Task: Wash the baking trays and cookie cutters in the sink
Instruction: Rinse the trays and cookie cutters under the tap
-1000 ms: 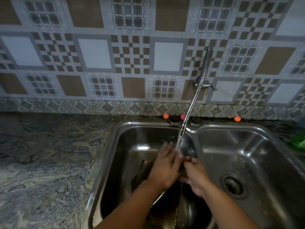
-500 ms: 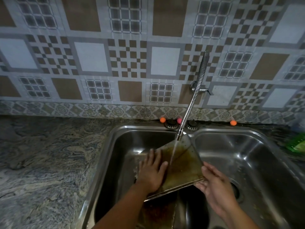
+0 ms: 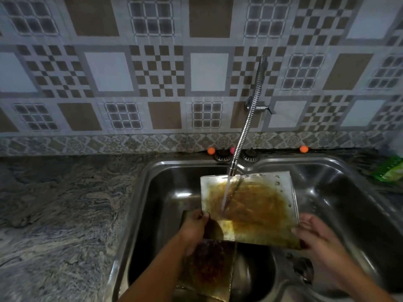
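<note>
A square metal baking tray (image 3: 257, 205), stained brown across its middle, is held flat above the divider of the double sink (image 3: 152, 192). Water runs from the flexible tap (image 3: 246, 127) onto the tray. My left hand (image 3: 194, 227) grips the tray's near left corner. My right hand (image 3: 314, 236) holds the near right corner, with its fingers spread under the edge. A second greasy tray (image 3: 209, 269) lies in the left basin below. No cookie cutters show.
The right basin (image 3: 340, 203) has a drain (image 3: 303, 269) near its front. A marbled stone counter (image 3: 61, 214) lies to the left. A green packet (image 3: 390, 168) sits at the far right. Small orange balls (image 3: 211, 151) rest behind the sink.
The tray has been lifted out of the left basin and turned flat under the running water. Both hands have shifted to its near corners, the right one moving rightward.
</note>
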